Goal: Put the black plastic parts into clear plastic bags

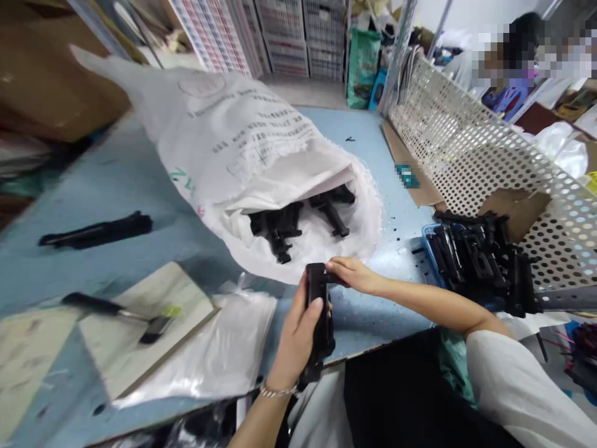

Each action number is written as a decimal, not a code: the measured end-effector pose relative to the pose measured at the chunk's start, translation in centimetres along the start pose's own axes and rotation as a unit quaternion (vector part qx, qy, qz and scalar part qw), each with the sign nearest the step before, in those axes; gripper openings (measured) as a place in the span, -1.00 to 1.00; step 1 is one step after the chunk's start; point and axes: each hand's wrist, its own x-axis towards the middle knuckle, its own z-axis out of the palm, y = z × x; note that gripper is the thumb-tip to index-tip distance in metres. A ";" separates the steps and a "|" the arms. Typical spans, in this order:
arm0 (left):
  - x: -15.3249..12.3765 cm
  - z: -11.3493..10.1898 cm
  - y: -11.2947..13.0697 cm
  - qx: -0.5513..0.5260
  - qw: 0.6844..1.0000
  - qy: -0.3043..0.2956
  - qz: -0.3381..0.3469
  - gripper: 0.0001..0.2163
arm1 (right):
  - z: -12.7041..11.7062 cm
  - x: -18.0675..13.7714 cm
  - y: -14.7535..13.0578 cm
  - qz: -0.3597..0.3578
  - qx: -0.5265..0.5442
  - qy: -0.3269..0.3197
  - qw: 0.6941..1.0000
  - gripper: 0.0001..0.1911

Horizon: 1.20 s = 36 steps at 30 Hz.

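A long black plastic part (318, 283) stands nearly upright in view at the table's front edge. My left hand (295, 333) is wrapped round it, with the thumb lying along its face. At the upper right end, my right hand (358, 275) is closed on a short black piece that sticks out sideways from the part. Just beyond my hands lies the open mouth of a white woven sack (261, 134). Several similar black parts (280, 231) show inside it. Fingertips of my right hand are partly hidden.
To the right, a blue basket (430, 249) is heaped with black parts (476, 258) beside a perforated white panel (471, 137). At left lie a hammer (100, 305) on a board (140, 348), clear plastic bags (219, 354) and another dark long piece (97, 230).
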 end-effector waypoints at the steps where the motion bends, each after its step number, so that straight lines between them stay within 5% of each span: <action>1: 0.2 -0.3 0.2 -0.025 0.999 -0.009 -0.027 -0.17 | -0.2 0.0 0.0 -0.019 -0.013 -0.008 1.000 -0.53; 4: 0.9 -1.5 1.0 -0.084 0.991 -0.045 -0.093 -0.12 | -1.5 -0.2 0.2 -0.153 -0.195 -0.007 0.969 -0.59; 9: 1.1 -2.1 1.5 -0.088 0.982 -0.126 -0.108 -0.23 | -2.5 0.0 1.0 -0.345 -0.402 0.003 0.848 -0.56; 14: 0.7 -1.7 0.9 -0.081 0.989 -0.090 -0.087 -0.29 | -1.5 0.3 1.7 -0.358 -0.425 0.041 0.831 -0.59; 19: 1.5 -3.1 0.7 -0.173 0.951 -0.169 -0.193 -0.50 | -2.5 0.3 0.6 -0.421 -0.417 0.000 0.806 -0.56; 22: 1.3 -3.2 0.7 -0.205 0.939 -0.179 -0.211 -0.55 | -2.9 0.5 -0.3 -0.417 -0.372 -0.024 0.829 -0.52; 24: 0.8 -2.5 0.4 -0.164 0.960 -0.156 -0.162 -0.53 | -2.2 0.6 -0.8 -0.339 -0.292 -0.013 0.894 -0.46; 27: 0.1 -0.6 -0.4 -0.024 1.000 -0.008 0.004 -0.41 | 0.1 0.8 -1.5 -0.136 -0.132 0.057 0.980 -0.38; 30: 0.2 0.4 -0.9 0.071 0.984 0.106 0.124 -0.25 | 1.7 0.8 -2.0 -0.015 -0.052 0.041 0.998 -0.31; 33: 0.8 -0.4 -0.4 0.026 0.997 0.053 0.046 -0.21 | 0.6 0.8 -2.1 0.013 -0.040 -0.059 0.997 -0.40; 36: 1.1 -1.8 0.9 -0.059 0.996 -0.018 -0.060 -0.15 | -1.9 0.8 -2.0 -0.076 -0.134 -0.047 0.987 -0.56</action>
